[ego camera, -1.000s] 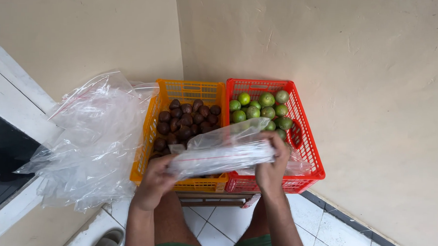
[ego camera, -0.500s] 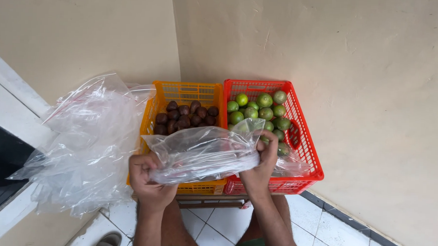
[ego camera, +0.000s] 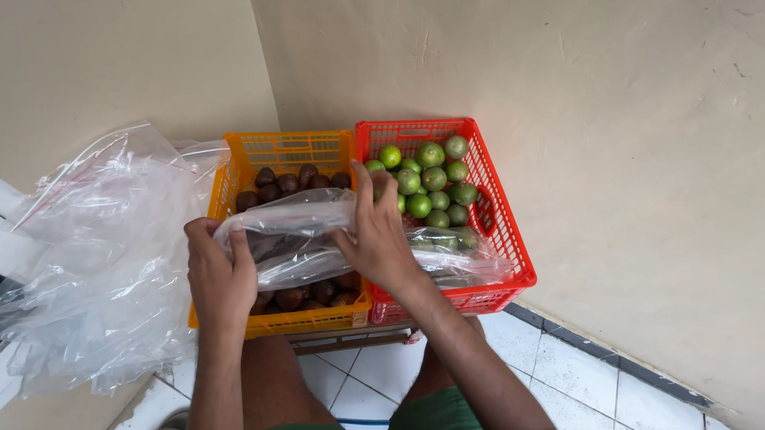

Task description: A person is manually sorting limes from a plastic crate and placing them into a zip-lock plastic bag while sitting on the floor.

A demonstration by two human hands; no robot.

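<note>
Against beige walls, left hand [ego camera: 219,273] and right hand [ego camera: 380,232] grip a clear plastic bag [ego camera: 301,238].

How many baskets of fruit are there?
2. The orange basket with dark brown fruit sits on the left; the red basket with green limes touches it on the right. The clear plastic bag, held by both hands, hides part of each.

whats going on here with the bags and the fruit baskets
A person holds a clear plastic bag in both hands above two baskets set in a corner. The left hand grips the bag's left end; the right hand is spread over its middle. Under it, the orange basket holds dark brown fruit and the red basket holds green limes. A heap of more clear bags lies to the left.
</note>
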